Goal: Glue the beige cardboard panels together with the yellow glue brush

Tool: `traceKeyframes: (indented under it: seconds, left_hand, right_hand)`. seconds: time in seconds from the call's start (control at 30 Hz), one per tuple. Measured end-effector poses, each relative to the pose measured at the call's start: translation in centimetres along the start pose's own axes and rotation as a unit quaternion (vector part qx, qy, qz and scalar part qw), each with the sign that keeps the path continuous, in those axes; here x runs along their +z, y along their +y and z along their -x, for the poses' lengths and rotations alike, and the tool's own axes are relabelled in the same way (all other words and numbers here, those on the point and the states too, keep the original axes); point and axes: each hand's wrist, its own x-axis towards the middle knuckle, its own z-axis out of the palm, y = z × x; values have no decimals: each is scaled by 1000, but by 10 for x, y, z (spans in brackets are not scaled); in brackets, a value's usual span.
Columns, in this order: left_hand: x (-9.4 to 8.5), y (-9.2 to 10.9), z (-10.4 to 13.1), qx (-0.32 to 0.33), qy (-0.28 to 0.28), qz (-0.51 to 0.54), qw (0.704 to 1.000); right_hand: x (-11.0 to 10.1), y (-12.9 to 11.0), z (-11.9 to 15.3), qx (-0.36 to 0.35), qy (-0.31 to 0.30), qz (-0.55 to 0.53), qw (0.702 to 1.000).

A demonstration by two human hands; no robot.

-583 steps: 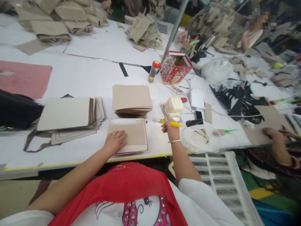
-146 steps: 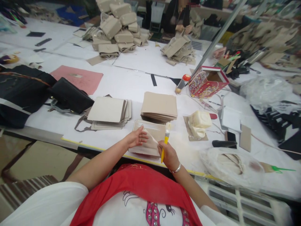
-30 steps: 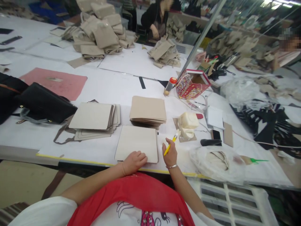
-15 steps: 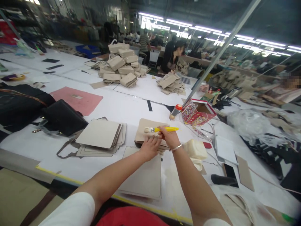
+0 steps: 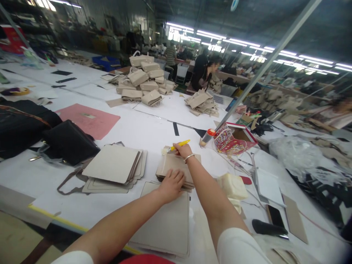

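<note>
My right hand [image 5: 182, 150] grips a paintbrush [image 5: 180, 145] by its yellow handle, and the pale bristles point left at the far left corner of a stack of beige panels [image 5: 170, 164]. Whether the bristles touch the top panel I cannot tell. With fingers stretched out, my left hand [image 5: 172, 183] lies flat on the near part of that stack. Under my left forearm, nearer to me, is a second pile of larger beige panels [image 5: 165, 223]. Another stack of beige panels [image 5: 112, 163] with rounded corners lies to the left.
A yellowish block-like container [image 5: 232, 186] stands right of my right arm, with a phone [image 5: 275, 216] farther right. Beyond are a red patterned box [image 5: 233, 141], a red-capped jar [image 5: 208, 137] and heaped beige pieces [image 5: 148, 79]. Black bags [image 5: 70, 141] lie left; co-workers sit farther back.
The brush has moved left and away from me to the stack's far left corner, its handle now slanted. My left hand has come slightly nearer to me and stays flat on the stack.
</note>
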Motion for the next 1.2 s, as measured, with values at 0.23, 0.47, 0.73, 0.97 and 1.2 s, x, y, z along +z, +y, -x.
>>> traceKeyframes:
  seconds: [0.23,0.47,0.73,0.97,1.2]
  left_hand:
    - [2,1,2,-4,9,14,1000]
    - [7,4,1,-8,34,23,999]
    - [4,3,-2,-9,43,17,999]
    - [-5,9,-16,-30,24,-19,999]
    - [-12,16,-21,-41,-16,-15,999]
  right_hand:
    - [-86,23,17,24,161,28,986]
    - [-142,23,66,-129,200,191,952]
    - [-130,66,183,-346,-16,530,774]
    - [-133,34,212,-355,129,418,826]
    - [-47,-4,95,-154,144,588,781]
